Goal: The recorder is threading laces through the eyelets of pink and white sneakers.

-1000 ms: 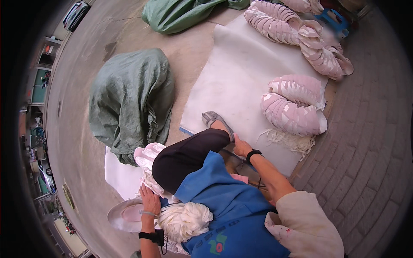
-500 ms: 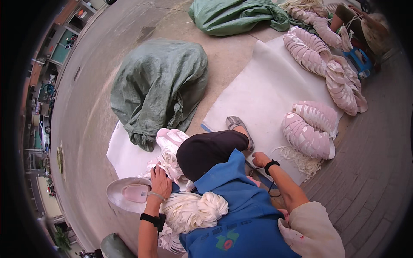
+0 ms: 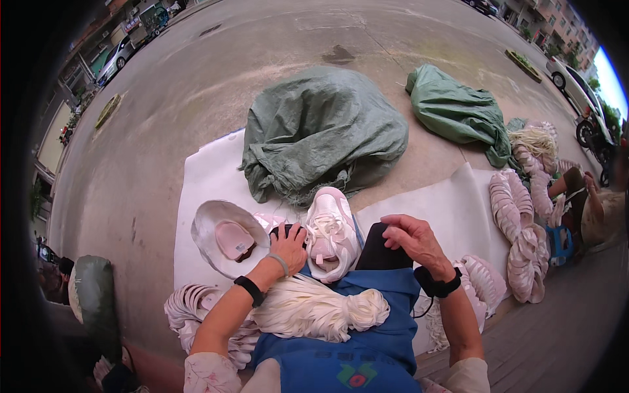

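Observation:
A white and pink sneaker [image 3: 329, 229] with pale laces threaded through it stands between my knees, toe pointing away. My left hand [image 3: 288, 247] lies against its left side, fingers spread over something black, perhaps my trouser knee. Above my right thigh, my right hand [image 3: 414, 241] is raised with loosely bent, parted fingers; I see nothing in them. A thick bundle of white shoelaces [image 3: 314, 308] rests across my blue apron [image 3: 327, 362]. Left of my left hand sits a pale oval shell [image 3: 208, 229] with a pink insole [image 3: 234, 240] inside.
A large green sack [image 3: 321, 131] stands ahead on white sheeting [image 3: 206, 173], a smaller green sack [image 3: 455, 108] beyond it. Strung rows of pink-white shoe pieces [image 3: 521, 252] lie right, more [image 3: 187, 304] at left. Another person [image 3: 599, 209] sits near a blue stool [image 3: 560, 243].
My view has swung left. My right hand has risen from beside the sheeting to above my thigh. The sneaker now stands upright between my knees; my left hand stays beside it.

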Tool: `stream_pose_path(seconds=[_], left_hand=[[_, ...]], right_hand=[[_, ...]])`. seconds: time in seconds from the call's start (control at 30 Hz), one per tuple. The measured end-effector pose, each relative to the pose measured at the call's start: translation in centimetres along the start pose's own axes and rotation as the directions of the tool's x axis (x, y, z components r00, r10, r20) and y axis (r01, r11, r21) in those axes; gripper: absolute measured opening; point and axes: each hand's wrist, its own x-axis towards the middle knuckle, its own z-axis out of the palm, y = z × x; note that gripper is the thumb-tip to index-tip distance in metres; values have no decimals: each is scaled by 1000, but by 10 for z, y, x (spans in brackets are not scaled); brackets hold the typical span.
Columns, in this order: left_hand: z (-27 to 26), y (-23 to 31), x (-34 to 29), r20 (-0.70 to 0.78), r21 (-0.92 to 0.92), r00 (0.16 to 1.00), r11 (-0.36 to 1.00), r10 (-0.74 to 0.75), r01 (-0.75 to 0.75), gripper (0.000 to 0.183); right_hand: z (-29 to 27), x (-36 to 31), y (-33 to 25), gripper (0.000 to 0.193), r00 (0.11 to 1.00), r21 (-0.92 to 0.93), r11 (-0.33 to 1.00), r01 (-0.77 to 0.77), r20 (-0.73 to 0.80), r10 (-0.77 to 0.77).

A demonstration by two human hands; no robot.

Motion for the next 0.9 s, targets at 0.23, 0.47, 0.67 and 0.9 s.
stream_pose_path(seconds=[0.23,0.47,0.67,0.9], left_hand=[[-10,5,1,24,-24,1000,1000,-5,6,59],[0,-3,0,50,-74,998,997,-33,37,60],[-5,3,6,84,-84,996,996,-22,29,61],[-6,-4,-3,114,-83,992,995,-48,57,60]], right_hand=[[95,-18,51,27,793,-701,483,525,609,23],[106,-60,29,35,701,-619,649,442,690,180],[99,-97,5,54,701,-538,778,326,690,183],[85,-82,10,54,837,-648,636,418,547,7]])
